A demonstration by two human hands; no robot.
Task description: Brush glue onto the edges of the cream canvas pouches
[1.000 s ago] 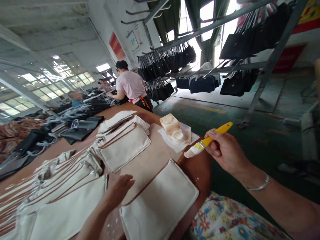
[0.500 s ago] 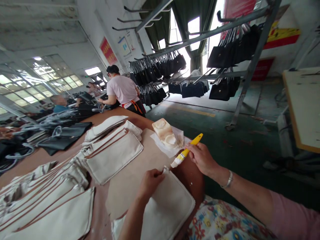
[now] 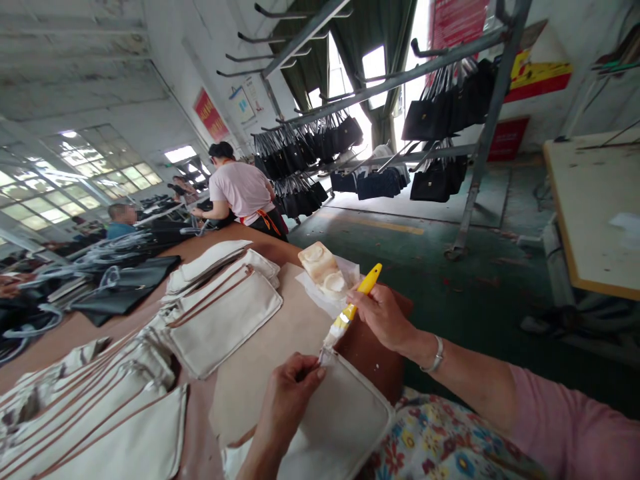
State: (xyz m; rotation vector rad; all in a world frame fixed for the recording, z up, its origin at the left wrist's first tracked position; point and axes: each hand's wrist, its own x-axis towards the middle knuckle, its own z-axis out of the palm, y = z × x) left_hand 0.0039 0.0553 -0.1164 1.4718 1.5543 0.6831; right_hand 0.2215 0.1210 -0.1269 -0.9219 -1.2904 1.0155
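Yellow brush (image 3: 349, 312) is clamped in fingers of right hand (image 3: 386, 320); cream pouch (image 3: 345, 415) is pinched at 12 o'clock corner, beside bristles (image 3: 332, 336), by fingertips of left hand (image 3: 290, 393).

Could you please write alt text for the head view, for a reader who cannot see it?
A right hand holds a yellow-handled paintbrush, its white-coated bristles at the corner of a cream rectangular pouch pinched by the left hand. More cream pouches lie on a brown table; black handbags hang from a grey metal rack.
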